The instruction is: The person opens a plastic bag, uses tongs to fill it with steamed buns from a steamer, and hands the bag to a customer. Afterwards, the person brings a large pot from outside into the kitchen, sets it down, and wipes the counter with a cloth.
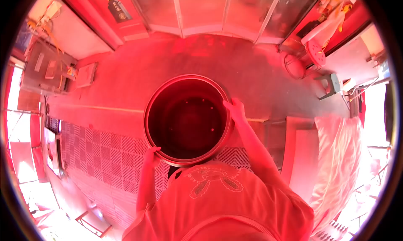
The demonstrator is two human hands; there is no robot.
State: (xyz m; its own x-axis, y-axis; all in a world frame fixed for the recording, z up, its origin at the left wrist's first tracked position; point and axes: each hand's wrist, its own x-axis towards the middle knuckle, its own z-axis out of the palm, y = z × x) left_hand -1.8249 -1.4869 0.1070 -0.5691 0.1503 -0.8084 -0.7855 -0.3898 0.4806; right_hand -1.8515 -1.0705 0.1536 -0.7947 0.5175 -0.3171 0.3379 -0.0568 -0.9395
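Observation:
A large round, deep drum (187, 77) stands in front of my body, its open mouth facing up. The rim looks metallic. Inside it is dark, with several small bright spots low down; I cannot tell whether they are holes or fittings. My left hand (153, 153) grips the near left side of the rim, thumb over the edge. On the right side, my right hand (235, 109) is closed around the rim, with the thumb inside. The undersides of both hands are hidden. Whether the drum rests on the floor or is lifted, I cannot tell.
Red light covers everything. A patterned mat (105, 153) lies at left. A cloth-covered surface (338, 157) stands at right, with a small stool (331, 85) and a round-seated stool (315, 53) farther off. A metal box (46, 67) is at left; glass doors (205, 10) close the far side.

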